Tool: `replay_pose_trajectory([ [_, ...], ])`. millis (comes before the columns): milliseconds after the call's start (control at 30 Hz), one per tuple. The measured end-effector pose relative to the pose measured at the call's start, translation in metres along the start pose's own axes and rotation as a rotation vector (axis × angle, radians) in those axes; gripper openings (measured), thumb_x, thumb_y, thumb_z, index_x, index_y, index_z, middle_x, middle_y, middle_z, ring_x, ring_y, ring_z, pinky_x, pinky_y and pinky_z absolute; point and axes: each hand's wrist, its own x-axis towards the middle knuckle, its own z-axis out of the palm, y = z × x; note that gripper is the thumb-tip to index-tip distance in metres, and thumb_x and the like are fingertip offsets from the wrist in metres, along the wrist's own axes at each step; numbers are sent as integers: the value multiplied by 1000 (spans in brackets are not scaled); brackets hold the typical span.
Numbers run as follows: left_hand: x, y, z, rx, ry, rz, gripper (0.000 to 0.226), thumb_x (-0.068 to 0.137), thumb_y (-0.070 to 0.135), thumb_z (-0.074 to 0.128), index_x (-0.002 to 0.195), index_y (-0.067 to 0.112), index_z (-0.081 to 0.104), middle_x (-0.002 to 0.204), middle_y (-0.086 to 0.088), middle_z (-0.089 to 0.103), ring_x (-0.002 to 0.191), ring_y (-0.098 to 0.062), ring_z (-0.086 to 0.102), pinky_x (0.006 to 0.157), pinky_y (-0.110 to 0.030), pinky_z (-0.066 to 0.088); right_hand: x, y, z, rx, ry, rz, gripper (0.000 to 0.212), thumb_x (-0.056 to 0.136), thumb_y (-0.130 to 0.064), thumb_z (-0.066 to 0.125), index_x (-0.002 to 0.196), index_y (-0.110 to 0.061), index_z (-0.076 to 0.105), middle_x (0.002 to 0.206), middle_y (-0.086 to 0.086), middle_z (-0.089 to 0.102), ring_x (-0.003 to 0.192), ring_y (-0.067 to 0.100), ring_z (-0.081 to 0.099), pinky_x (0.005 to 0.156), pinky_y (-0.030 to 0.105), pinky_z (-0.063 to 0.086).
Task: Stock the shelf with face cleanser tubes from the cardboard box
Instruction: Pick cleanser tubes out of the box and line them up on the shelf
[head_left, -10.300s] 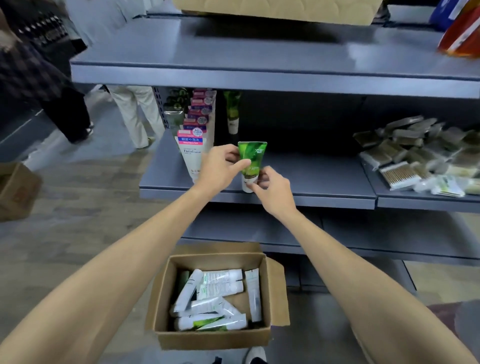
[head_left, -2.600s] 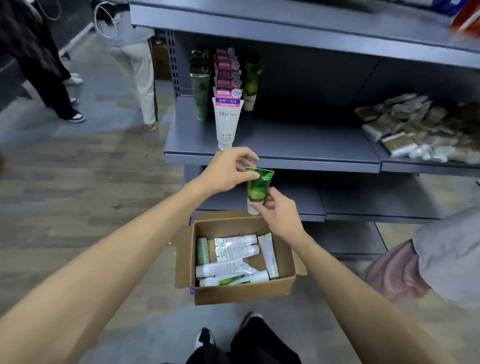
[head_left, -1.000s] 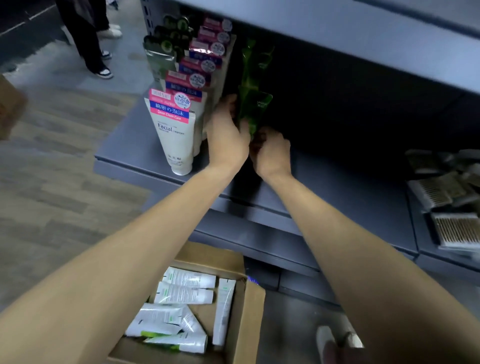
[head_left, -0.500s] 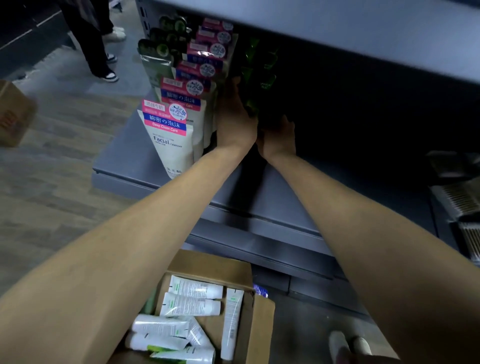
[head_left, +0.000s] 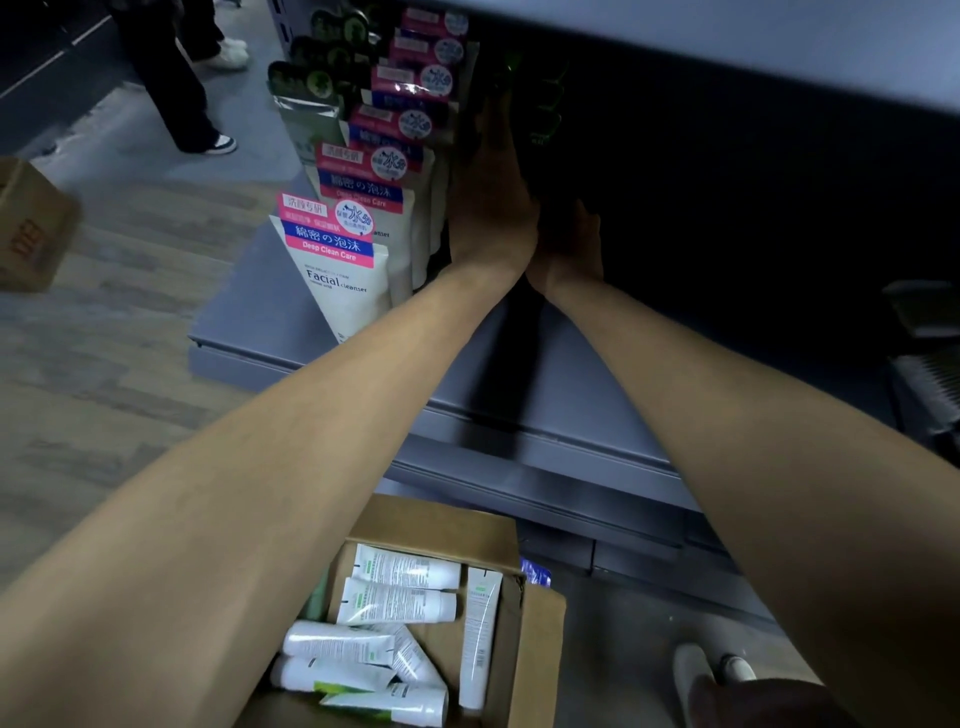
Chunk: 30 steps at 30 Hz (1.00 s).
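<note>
1. Reaching deep into the shadow under the upper shelf, both hands now sit far back beside the green tubes (head_left: 540, 111), where half a second ago they were nearer the shelf front and a second ago the green tube was plainly seen between them
2. That tube is now lost in the dark among its fellows at the back of the shelf (head_left: 597, 374); it looks to be set in the row, though the gloom hides whether it stands free
3. The left hand (head_left: 491, 208) lies with fingers stretched flat along the side of the green row, pressing or steadying rather than clasping
4. The right hand (head_left: 569, 249) is lower and mostly in shadow; whether its fingers still pinch the tube's cap I cannot tell
5. Just left of the hands stands the row of pink-labelled facial cleanser tubes (head_left: 340, 265), undisturbed
6. Below, the cardboard box (head_left: 535, 629) on the floor still holds several white tubes (head_left: 400, 603) lying flat, so I judge one placement nearly done and much stock left to move
</note>
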Motion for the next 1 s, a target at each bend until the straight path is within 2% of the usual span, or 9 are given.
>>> replay_pose_trajectory([
  [400,-5,-3,2,-22,-34,22,62,100,18,44,154,11,15,162,-5,16,151,-21,8,113,-20,-2,6,5,10,-5,-7,7,43,103,-30,39,144,-16,43,149,10,39,136,30,34,107,33,30],
  [500,-12,-5,1,-32,-21,27,64,100,19,49,154,12,17,161,-4,20,150,-18,14,106,-10,-6,8,6,12,-33,-15,-11,45,103,-29,39,146,-18,41,149,9,40,138,28,33,109,32,28],
  [600,-15,-6,-3,-1,-55,24,67,99,23,52,155,15,16,162,-2,19,149,-16,14,104,-13,-9,6,4,11,-27,-7,-11,45,103,-29,39,146,-17,41,149,9,40,138,28,33,108,32,28],
  [667,-15,-5,-8,39,-76,20,67,98,23,51,155,16,16,162,0,20,149,-15,17,104,-15,-4,3,0,8,29,9,7,44,103,-28,41,145,-15,41,148,10,41,136,30,35,107,34,32],
  [800,-23,-4,-19,-37,-62,68,63,89,6,53,149,12,35,149,-7,43,137,-22,39,102,-18,26,-10,3,6,-2,-17,-12,45,101,-28,43,144,-12,43,146,14,42,135,33,37,106,37,33],
  [867,-31,-5,-25,-48,-66,107,59,85,1,52,143,10,44,135,-11,56,121,-25,53,84,-15,33,-22,9,4,-49,-9,-18,43,100,-30,43,137,-7,49,139,17,49,128,35,44,97,35,38],
  [900,-34,-7,-27,-49,-82,123,56,84,1,53,139,9,48,128,-11,60,112,-24,57,75,-13,31,-28,12,4,-49,10,-17,41,99,-32,45,130,-6,54,132,19,55,122,36,50,87,33,40],
  [933,-38,-10,-30,-49,-105,134,52,84,2,55,136,9,51,121,-12,63,104,-24,60,70,-12,29,-35,15,3,-44,36,-22,38,98,-34,49,122,-6,59,123,18,61,113,36,57,76,30,38],
  [1000,-46,-15,-36,-48,-135,147,41,84,7,58,125,8,59,110,-11,67,97,-25,63,65,-14,31,-50,21,2,-6,67,-33,36,93,-40,57,110,-10,65,109,12,68,98,30,64,67,22,36],
])
